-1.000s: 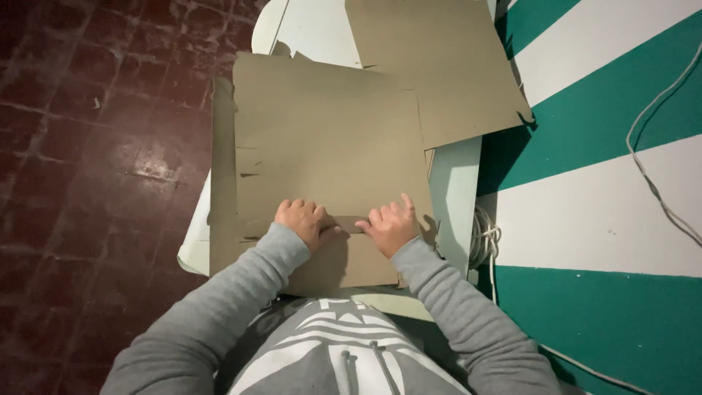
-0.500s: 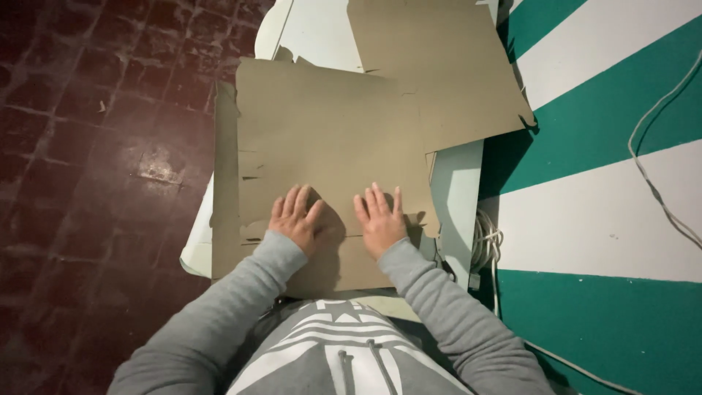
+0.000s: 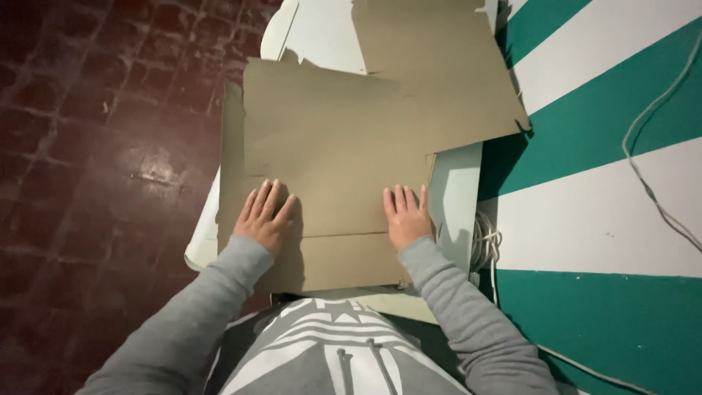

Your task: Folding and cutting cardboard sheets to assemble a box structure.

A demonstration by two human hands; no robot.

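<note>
Both hands have slid apart since the earlier frames, where they sat close together near the middle of the cardboard sheet (image 3: pixel 329 153); now they press on it well apart. Nearest the camera, grey sleeves reach forward from a grey hooded top. Left hand (image 3: pixel 264 218) lies flat on the sheet's near left part, fingers spread and straight, gripping nothing. Right hand (image 3: pixel 405 216) lies flat near the sheet's near right edge, fingers together and extended, also gripping nothing. Between the hands a crease runs across the sheet, with a narrower flap on the near side of it.

That brown sheet covers most of a pale tabletop (image 3: pixel 457 197), which shows bare just right of the sheet and again beyond its far left corner. A second cardboard piece (image 3: pixel 431 66) lies beyond the sheet, overlapping its far right part and overhanging the tabletop.

Left of the sheet is a dark red tiled floor (image 3: pixel 95 146). Right of it are broad green and white stripes (image 3: pixel 599 212), possibly a painted wall, crossed by a thin pale cord (image 3: pixel 643 175); a coil of cord (image 3: pixel 484 245) hangs just beside the tabletop's right edge.
</note>
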